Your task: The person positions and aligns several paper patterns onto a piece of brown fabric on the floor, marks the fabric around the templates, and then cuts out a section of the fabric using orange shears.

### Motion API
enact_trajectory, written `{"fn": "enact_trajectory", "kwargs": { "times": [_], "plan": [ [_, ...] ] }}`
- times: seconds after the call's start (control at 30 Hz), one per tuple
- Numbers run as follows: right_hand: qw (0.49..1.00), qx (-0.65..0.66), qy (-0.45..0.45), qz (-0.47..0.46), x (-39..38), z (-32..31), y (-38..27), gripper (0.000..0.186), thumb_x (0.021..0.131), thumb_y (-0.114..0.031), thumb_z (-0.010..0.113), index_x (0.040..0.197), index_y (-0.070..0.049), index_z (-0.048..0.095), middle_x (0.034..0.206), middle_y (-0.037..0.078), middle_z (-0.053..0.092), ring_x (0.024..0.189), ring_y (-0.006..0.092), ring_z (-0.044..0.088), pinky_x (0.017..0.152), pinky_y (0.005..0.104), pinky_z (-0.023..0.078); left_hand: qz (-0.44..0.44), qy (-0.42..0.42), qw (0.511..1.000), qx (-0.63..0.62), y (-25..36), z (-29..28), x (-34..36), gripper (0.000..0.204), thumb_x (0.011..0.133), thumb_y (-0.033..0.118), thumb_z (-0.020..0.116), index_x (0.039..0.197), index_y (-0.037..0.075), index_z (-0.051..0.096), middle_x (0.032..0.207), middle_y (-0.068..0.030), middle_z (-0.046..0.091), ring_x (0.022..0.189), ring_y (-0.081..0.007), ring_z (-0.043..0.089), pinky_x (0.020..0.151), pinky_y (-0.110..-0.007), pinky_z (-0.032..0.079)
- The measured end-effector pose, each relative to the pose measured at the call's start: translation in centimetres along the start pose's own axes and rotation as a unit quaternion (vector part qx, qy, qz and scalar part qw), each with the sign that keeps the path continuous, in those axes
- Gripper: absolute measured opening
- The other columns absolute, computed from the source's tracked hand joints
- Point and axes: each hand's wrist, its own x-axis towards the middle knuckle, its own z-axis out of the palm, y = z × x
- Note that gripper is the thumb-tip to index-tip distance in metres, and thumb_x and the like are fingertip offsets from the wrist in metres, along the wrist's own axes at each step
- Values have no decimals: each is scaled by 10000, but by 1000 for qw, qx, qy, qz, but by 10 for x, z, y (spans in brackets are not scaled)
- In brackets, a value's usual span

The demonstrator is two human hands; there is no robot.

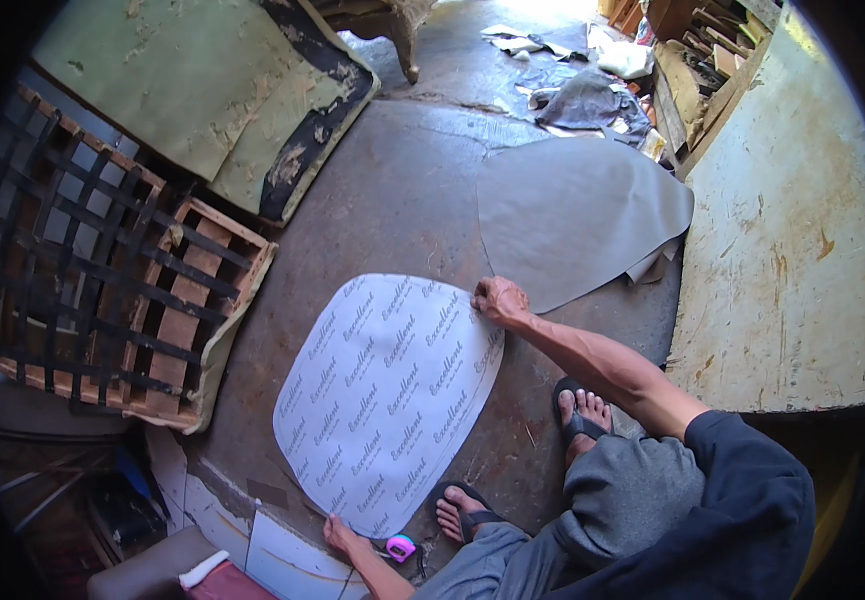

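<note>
A white sheet with rounded corners and rows of grey printing [383, 400] lies on the floor in front of my feet. At its far right corner, my right hand [500, 300] is closed with the edge pinched in its fingers. My left hand [343, 535] grips the near left edge, its fingers partly tucked at the rim. Just right of the left hand sits a pink tape measure [401, 547]. A grey sheet of leather-like material [583, 215] is spread on the floor beyond my right hand.
On the left stands a wooden frame with woven black straps [103, 270], below a worn green padded panel [183, 90]. A stained pale board [778, 240] stands at the right. Cloth scraps [598, 105] and wood pieces [718, 50] lie at the far right.
</note>
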Motion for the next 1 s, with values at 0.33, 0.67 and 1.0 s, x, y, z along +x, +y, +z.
{"fn": "enact_trajectory", "kwargs": {
  "times": [0.33, 0.67, 1.0],
  "plan": [
    [1000, 8, 3, 19, -3, -5, -10, 295, 851, -340, 706, 1058, -133, 745, 1039, 135, 733, 1026, 356, 685, 863, 470, 538, -59, -57, 996, -21, 11, 2, 11, 286, 958, 89, 663, 1182, -65, 572, 1122, -243, 655, 968, -359, 673, 820, -567, 592],
    [999, -25, -23, 36, -1, -5, -17, 333, 865, -395, 692, 1120, -185, 737, 1113, 113, 725, 1106, 333, 665, 919, 491, 514, -99, -69, 993, -9, 16, -2, 24, 313, 946, 131, 701, 1178, -12, 549, 1103, -224, 652, 964, -337, 676, 811, -544, 594],
    [997, -37, -61, 40, -3, -6, -27, 342, 847, -393, 742, 1115, -180, 732, 1130, 93, 723, 1121, 315, 660, 929, 472, 513, 145, 127, 922, 336, -14, 10, 21, 354, 871, 146, 775, 1081, -64, 582, 1069, -232, 626, 932, -376, 634, 830, -489, 541]
  ]
}}
